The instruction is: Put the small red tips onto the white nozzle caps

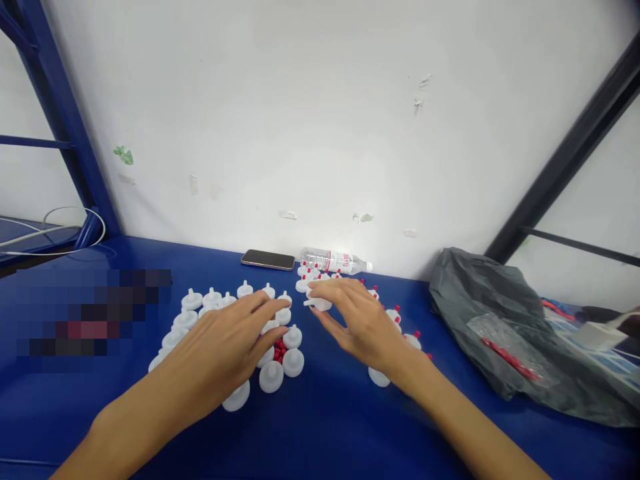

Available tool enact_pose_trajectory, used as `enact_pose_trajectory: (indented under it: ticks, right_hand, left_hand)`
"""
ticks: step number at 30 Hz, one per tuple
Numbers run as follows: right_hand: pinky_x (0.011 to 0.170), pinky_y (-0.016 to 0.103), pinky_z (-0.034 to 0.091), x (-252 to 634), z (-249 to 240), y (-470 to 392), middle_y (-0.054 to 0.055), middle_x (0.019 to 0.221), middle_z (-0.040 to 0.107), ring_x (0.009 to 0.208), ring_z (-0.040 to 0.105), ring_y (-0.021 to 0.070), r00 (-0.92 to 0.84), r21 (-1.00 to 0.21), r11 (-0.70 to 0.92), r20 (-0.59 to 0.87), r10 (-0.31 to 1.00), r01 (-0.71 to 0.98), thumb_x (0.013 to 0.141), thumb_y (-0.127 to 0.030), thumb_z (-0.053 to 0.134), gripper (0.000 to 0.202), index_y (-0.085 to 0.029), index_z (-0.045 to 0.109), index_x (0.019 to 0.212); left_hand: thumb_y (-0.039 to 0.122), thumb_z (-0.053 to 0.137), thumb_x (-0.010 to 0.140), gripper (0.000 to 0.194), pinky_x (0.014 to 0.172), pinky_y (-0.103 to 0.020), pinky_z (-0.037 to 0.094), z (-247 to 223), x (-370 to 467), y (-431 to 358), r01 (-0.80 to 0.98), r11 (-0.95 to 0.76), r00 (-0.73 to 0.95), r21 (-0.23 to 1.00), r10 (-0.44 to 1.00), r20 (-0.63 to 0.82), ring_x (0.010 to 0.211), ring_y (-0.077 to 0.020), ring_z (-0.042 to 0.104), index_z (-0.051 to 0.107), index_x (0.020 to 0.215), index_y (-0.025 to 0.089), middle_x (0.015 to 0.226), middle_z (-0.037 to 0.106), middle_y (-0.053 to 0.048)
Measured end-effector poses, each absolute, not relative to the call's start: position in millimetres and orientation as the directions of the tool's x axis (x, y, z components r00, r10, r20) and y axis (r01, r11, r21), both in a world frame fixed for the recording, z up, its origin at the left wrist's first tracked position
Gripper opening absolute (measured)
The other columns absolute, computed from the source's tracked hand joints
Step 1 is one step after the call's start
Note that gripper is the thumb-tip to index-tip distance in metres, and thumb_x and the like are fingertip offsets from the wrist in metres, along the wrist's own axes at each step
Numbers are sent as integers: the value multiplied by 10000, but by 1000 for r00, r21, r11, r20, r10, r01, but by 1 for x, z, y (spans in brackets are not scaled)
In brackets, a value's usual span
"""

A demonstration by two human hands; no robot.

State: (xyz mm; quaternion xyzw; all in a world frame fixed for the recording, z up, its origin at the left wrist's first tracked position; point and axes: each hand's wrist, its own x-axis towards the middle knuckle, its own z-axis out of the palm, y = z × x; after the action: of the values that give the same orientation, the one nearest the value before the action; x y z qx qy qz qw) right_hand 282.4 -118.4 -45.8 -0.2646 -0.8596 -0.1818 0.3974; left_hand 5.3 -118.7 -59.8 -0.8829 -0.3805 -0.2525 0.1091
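Note:
My right hand (pixel 363 320) pinches a white nozzle cap (pixel 321 305) between thumb and fingers. The cap lies on its side, its bare narrow tip pointing left. Over the white nozzle caps on the left, my left hand (pixel 235 333) is open, thumb and forefinger apart with nothing visible between them. Those caps, such as this uncovered white cap (pixel 271 377), stand tip up and partly hidden under the hand. Small red tips (pixel 279 351) lie in a pile among them, near my left thumb. Behind and beside my right hand stand several red-tipped white caps (pixel 394 313).
A phone (pixel 268 259) and a lying clear plastic bottle (pixel 334 261) are at the back of the blue table (pixel 320 433), against the white wall. A dark plastic bag (pixel 465 320) at right bears a clear pouch with red pieces (pixel 515 353). Blue posts flank the table.

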Motion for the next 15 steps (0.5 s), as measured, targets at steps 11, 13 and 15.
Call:
enact_pose_trajectory:
  ticks: [11, 13, 15]
  right_hand:
    - [1088, 401, 649, 264, -47, -133, 125, 1313, 867, 1175, 835, 245, -573, 115, 855, 785, 234, 506, 1212, -254, 650, 318, -186, 581, 1515]
    - [1116, 433, 628, 265, -45, -133, 131, 1339, 862, 1183, 832, 255, -551, 105, 832, 793, 261, 545, 1217, -267, 635, 307, -190, 580, 1509]
    - [1090, 444, 621, 266, -43, -134, 120, 1313, 865, 1151, 831, 258, -533, 84, 814, 793, 294, 574, 1207, -223, 613, 283, -198, 587, 1488]
  left_hand:
    - [290, 494, 1225, 357, 625, -291, 517, -33, 8, -131, 607, -794, 530, 44, 445, 722, 732, -150, 759, 821, 1088, 247, 949, 831, 6]
    - [314, 512, 1212, 349, 627, -291, 516, -29, -1, -126, 646, -763, 501, 23, 447, 741, 741, -158, 776, 841, 1117, 248, 967, 851, 0]
    - [368, 502, 1206, 379, 670, -304, 526, -24, -13, -121, 723, -691, 475, -9, 487, 733, 785, -187, 804, 856, 1137, 251, 990, 868, -11]
